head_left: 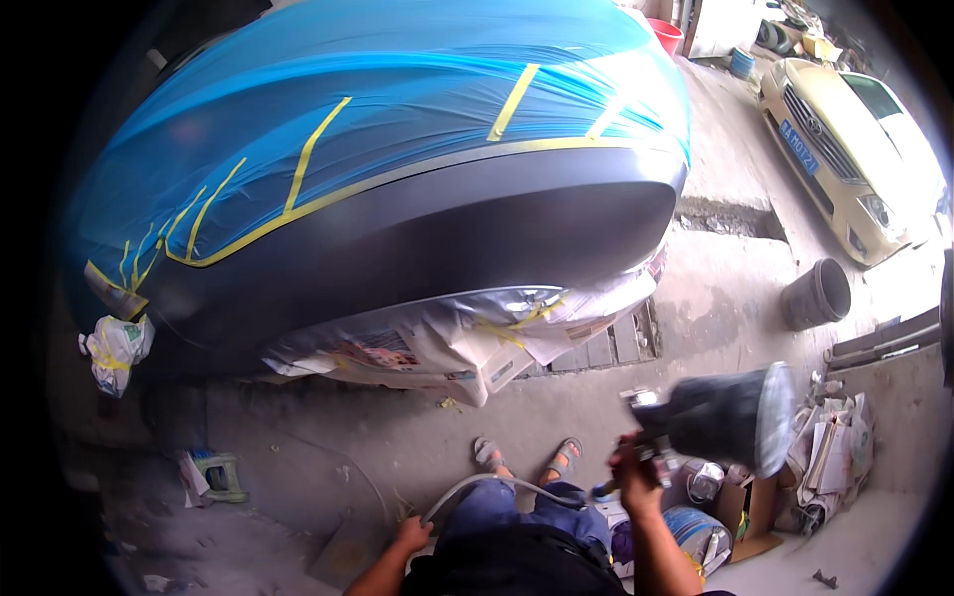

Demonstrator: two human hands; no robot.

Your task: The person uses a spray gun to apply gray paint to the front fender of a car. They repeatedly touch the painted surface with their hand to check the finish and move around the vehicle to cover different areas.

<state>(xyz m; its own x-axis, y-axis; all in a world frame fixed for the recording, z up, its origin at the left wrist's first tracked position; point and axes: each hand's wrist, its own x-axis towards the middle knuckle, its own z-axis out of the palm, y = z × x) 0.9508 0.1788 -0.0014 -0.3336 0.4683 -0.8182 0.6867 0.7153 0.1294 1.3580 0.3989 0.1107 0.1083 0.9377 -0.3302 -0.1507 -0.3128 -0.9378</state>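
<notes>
Down at six o'clock, closest to us, our left hand (411, 536) is closed around a grey air hose (487, 484), which arcs up and over to the right above our knees. Our two sandalled feet (527, 455) stand just beyond the hose on the bare concrete floor (328, 437).

At nine o'clock a wad of white masking paper (115, 350) hangs off the car's left corner. Filling the picture from nine through twelve to two o'clock is the car (397, 149), wrapped in blue film with yellow tape lines; its bare dark grey bumper (417, 248) curves below the tape edge, and masking paper and foil (457, 338) are tucked under its lower rim. Between that lower rim and our feet lies an open strip of floor, with a small green stool (221, 475) at seven o'clock.

At five o'clock our right hand (638, 477) grips a spray gun (720, 417), fingers wrapped shut on its handle; its dark cup tilts to the right, well apart from the bumper. Just beside it at four o'clock sit a cardboard box (747, 517) and a heap of papers (830, 442).

At three o'clock a dark bucket (817, 295) stands alone on the concrete, and at two o'clock a pale yellow car (850, 149) is parked along the edge.
</notes>
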